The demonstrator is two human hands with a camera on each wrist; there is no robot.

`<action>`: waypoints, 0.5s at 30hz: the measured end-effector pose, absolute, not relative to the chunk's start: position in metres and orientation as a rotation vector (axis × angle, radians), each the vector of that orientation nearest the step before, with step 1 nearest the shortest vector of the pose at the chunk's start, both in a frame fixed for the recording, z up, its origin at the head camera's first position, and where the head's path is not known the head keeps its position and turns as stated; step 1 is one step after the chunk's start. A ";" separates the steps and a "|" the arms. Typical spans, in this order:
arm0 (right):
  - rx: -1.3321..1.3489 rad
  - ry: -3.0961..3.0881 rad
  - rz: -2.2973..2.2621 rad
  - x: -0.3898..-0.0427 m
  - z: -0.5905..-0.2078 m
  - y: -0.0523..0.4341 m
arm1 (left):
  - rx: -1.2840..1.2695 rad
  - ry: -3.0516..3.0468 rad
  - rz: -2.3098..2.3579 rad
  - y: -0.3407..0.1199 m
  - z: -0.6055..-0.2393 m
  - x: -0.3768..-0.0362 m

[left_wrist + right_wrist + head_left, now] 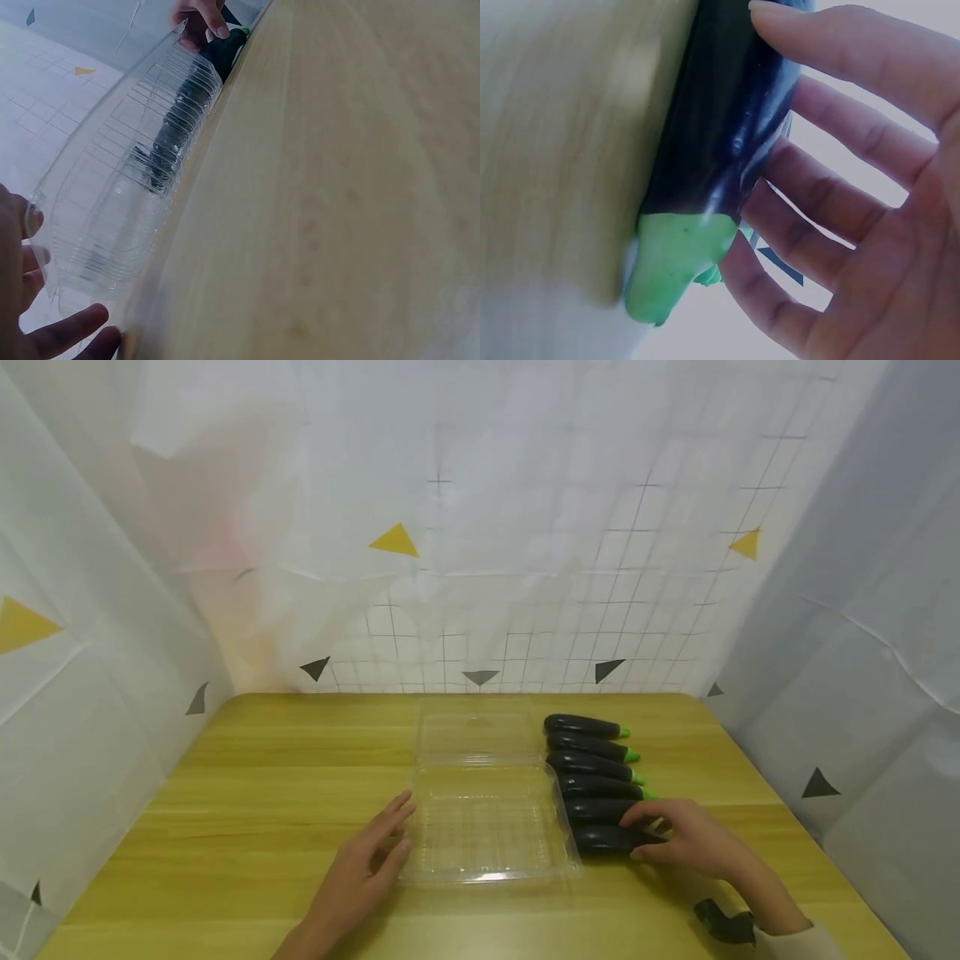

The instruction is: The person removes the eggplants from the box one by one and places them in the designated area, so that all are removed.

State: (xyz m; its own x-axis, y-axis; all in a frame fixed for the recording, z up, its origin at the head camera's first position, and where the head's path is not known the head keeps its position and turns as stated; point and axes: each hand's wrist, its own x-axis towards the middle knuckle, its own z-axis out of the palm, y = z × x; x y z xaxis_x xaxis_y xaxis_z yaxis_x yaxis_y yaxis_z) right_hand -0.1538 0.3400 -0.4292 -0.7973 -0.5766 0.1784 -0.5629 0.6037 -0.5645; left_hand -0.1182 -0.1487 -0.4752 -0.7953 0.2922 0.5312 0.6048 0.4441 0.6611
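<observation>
Several dark eggplants with green stem ends lie in a column right of a clear plastic clamshell box [480, 835], whose lid [476, 735] is folded back flat. My right hand [693, 839] is at the stem end of the nearest eggplant [607, 839], thumb on one side and fingers on the other. In the right wrist view that eggplant [720, 112] lies between thumb and fingers, its green cap [679, 240] showing. Beside the box's left edge is my left hand [360, 860], fingers relaxed, fingertips close to the rim; whether they touch it I cannot tell.
The wooden table [225, 827] runs back to a white patterned curtain [480, 527], with more curtain on both sides. Farther eggplants [585, 725] lie close together, beside the box and its lid. A dark device [723, 922] sits at my right wrist.
</observation>
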 end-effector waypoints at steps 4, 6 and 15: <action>-1.036 2.850 -0.977 -0.152 -0.432 0.343 | -0.768 -2.369 -1.289 -0.148 -0.476 -0.119; -1.048 2.886 -0.967 -0.152 -0.433 0.344 | -0.774 -2.368 -1.290 -0.148 -0.476 -0.121; -1.029 2.938 -1.083 -0.153 -0.427 0.338 | -0.773 -2.339 -1.123 -0.150 -0.473 -0.119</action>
State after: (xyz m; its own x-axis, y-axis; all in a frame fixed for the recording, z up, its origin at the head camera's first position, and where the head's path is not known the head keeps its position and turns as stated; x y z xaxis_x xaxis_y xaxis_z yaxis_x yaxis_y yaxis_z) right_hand -0.1532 0.3376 -0.4274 -0.7943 -0.5028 0.3411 -0.6039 0.5917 -0.5340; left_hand -0.1192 -0.1499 -0.4727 -0.7517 0.2961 0.5893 0.6450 0.5166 0.5631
